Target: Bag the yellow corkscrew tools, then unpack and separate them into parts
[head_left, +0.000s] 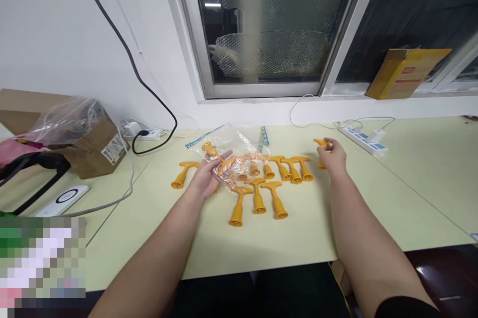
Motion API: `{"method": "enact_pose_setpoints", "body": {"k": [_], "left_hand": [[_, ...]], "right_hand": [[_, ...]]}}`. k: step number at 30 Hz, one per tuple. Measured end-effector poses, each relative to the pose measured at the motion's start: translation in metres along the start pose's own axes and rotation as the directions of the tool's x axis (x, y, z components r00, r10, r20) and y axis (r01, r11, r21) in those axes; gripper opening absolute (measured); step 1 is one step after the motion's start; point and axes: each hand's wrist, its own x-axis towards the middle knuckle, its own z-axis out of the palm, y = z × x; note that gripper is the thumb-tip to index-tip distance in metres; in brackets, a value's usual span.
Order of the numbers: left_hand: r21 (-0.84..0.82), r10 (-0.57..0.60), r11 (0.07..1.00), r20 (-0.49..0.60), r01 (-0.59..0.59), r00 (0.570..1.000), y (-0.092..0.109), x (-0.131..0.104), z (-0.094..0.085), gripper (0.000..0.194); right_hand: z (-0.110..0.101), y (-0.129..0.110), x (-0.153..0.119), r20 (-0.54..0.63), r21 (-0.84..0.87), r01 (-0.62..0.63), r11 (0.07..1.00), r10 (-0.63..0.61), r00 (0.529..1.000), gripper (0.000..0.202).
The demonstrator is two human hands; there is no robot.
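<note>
Holding a yellow tool [321,163] roughly upright, the right hand [333,156] has its grip closed, way right of the clear bag [239,137] the left hand [204,177]'s got pinched.

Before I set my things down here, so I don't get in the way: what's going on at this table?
The person's left hand holds a clear bag and a yellow handle; whether that handle is inside the bag is hard to tell. The right hand holds another handle, apart from the bag. More handles lie on the table, mostly between the two arms, with one farther left.
</note>
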Motion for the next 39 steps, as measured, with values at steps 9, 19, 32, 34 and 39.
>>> {"method": "enact_pose_setpoints", "body": {"k": [9,19,32,34,39], "left_hand": [[-0.074,-0.057,0.996,0.012,0.058,0.998,-0.006,-0.004,0.013,0.037],[-0.215,-0.086,0.973,-0.004,0.083,0.996,-0.007,0.004,0.000,0.048],[-0.276,-0.006,0.961,-0.029,-0.002,1.000,-0.009,0.000,0.004,0.033],[-0.270,0.005,0.963,-0.030,-0.013,1.000,-0.010,-0.001,0.005,0.032],[-0.259,0.033,0.965,-0.028,-0.039,0.999,-0.011,-0.004,0.009,0.032]], "right_hand": [[0.015,-0.059,-0.060,0.440,0.668,-0.084,0.739,-0.302,0.846,0.034],[0.034,-0.070,-0.091,0.663,0.568,-0.252,0.784,-0.253,0.705,0.029],[0.035,-0.074,-0.093,0.744,0.658,-0.546,0.518,-0.340,0.575,0.017],[0.036,-0.073,-0.094,0.775,0.628,-0.579,0.520,-0.357,0.521,0.017],[0.041,-0.074,-0.098,0.750,0.661,-0.614,0.431,-0.369,0.548,0.019]]}}
